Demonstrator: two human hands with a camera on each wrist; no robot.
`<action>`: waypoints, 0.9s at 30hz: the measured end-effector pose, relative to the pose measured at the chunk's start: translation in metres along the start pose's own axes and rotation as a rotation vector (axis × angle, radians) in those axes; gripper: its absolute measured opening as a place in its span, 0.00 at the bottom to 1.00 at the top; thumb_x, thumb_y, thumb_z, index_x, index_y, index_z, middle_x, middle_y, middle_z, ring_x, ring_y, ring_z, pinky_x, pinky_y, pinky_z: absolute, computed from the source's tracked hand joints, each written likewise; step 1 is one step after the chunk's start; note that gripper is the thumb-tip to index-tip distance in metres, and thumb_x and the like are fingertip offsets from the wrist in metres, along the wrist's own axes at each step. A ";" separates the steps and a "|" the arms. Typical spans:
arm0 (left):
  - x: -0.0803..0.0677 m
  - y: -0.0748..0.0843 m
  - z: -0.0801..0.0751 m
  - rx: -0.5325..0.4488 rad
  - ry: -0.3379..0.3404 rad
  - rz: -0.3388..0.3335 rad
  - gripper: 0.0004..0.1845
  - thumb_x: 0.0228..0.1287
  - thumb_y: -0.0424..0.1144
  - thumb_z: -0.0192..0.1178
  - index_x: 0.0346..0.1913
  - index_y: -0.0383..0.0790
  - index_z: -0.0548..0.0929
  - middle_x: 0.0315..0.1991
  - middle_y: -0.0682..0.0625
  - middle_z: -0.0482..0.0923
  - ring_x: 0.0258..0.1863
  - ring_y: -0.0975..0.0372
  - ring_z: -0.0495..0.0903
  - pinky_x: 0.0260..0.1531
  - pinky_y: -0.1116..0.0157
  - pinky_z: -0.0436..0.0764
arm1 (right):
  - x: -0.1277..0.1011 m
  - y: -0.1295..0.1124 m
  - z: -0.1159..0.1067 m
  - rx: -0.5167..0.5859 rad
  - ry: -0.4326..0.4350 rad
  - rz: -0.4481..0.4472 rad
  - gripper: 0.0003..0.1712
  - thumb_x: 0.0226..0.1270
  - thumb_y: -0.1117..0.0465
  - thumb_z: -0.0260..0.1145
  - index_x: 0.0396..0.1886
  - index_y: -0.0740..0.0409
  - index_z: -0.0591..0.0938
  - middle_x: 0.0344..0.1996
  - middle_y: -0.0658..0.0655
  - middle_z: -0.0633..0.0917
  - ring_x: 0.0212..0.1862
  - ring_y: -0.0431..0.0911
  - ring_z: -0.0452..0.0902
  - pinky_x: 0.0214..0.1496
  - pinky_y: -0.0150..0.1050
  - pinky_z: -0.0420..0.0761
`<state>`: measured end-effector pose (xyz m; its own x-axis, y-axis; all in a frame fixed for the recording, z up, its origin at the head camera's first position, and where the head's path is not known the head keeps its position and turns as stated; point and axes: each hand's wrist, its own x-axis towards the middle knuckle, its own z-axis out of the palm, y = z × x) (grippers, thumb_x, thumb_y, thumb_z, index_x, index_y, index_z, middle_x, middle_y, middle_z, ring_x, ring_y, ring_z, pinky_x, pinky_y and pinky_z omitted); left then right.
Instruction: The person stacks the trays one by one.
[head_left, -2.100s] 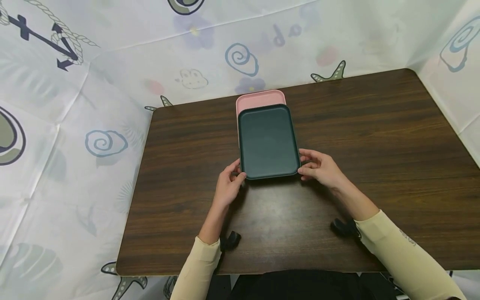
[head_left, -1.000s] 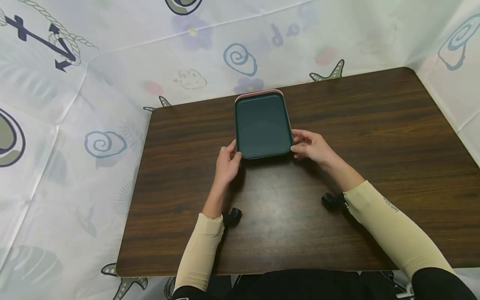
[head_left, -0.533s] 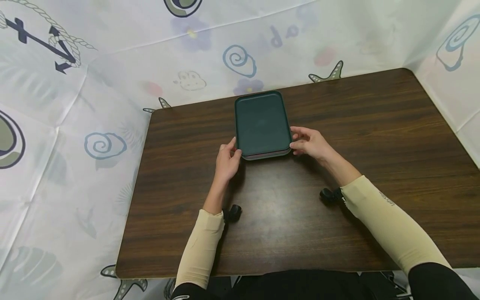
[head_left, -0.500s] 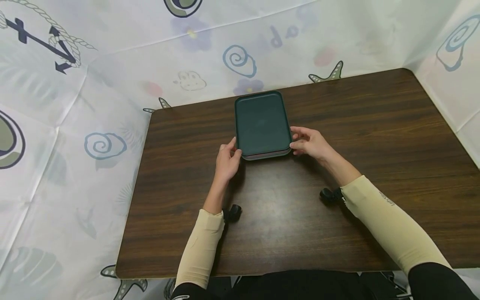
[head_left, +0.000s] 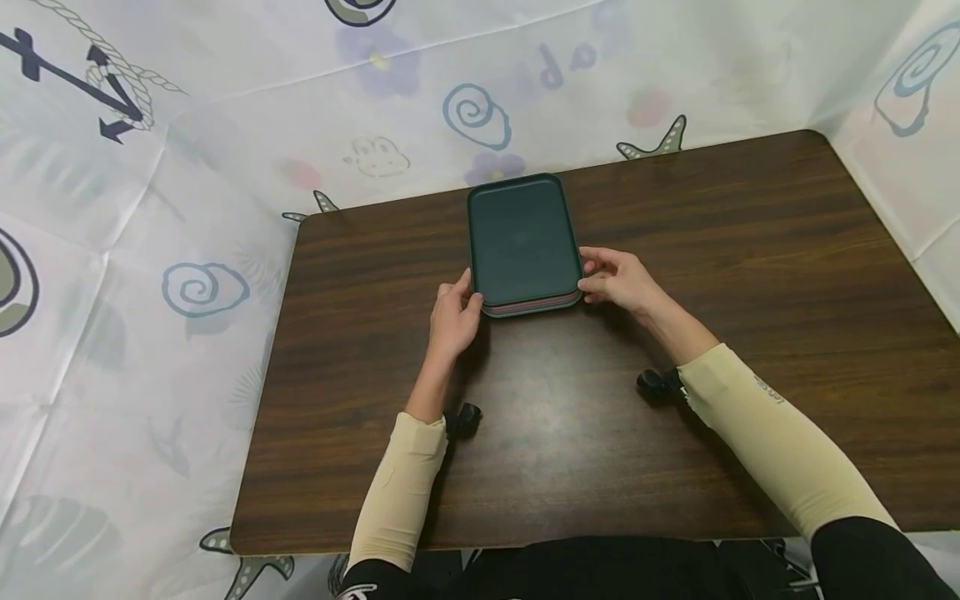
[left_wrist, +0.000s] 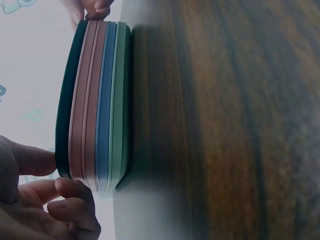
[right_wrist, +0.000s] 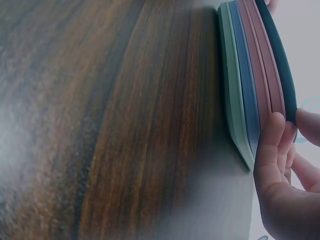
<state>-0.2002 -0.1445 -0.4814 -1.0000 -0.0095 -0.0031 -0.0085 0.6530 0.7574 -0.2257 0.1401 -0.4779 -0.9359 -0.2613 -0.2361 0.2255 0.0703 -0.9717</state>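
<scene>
A dark green rectangular tray (head_left: 525,240) tops a stack of trays at the table's far side. Below it, the left wrist view shows pink trays (left_wrist: 85,105), a blue tray (left_wrist: 104,105) and light green at the bottom (left_wrist: 119,105). My left hand (head_left: 454,317) holds the dark tray's near left corner, thumb at its rim and fingers bent beside the stack. At the near right corner my right hand (head_left: 621,283) pinches the same tray, thumb on the rim (right_wrist: 306,125) and fingertips against the edges of the pink ones. The hidden fingertips' exact contact cannot be made out.
The stack stands on a dark wood-grain table (head_left: 360,375), close to its back edge. A patterned white cloth (head_left: 300,108) hangs behind and to the left. Black wrist cameras (head_left: 467,421) sit under both forearms.
Both hands have carried the dark green tray away from the body onto the stack. The pink tray's far end, visible earlier, is now covered; pink edges show at the near side.
</scene>
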 end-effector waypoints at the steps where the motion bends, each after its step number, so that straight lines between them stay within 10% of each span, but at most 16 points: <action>1: 0.000 0.000 0.000 0.002 -0.003 -0.002 0.28 0.72 0.41 0.51 0.73 0.41 0.65 0.47 0.44 0.70 0.34 0.54 0.70 0.36 0.59 0.66 | 0.000 -0.001 0.000 0.002 0.003 0.002 0.37 0.66 0.74 0.63 0.73 0.61 0.64 0.48 0.61 0.68 0.36 0.43 0.77 0.42 0.39 0.83; 27: -0.021 -0.003 -0.003 0.009 -0.055 -0.004 0.30 0.73 0.43 0.52 0.75 0.42 0.62 0.52 0.46 0.70 0.34 0.57 0.73 0.35 0.59 0.70 | -0.012 0.005 0.009 -0.037 0.038 -0.051 0.35 0.69 0.71 0.61 0.74 0.62 0.63 0.52 0.61 0.69 0.44 0.48 0.78 0.43 0.39 0.82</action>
<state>-0.1789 -0.1483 -0.4812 -0.9987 0.0294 -0.0416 -0.0119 0.6599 0.7512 -0.2107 0.1346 -0.4796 -0.9557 -0.2290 -0.1848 0.1673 0.0938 -0.9814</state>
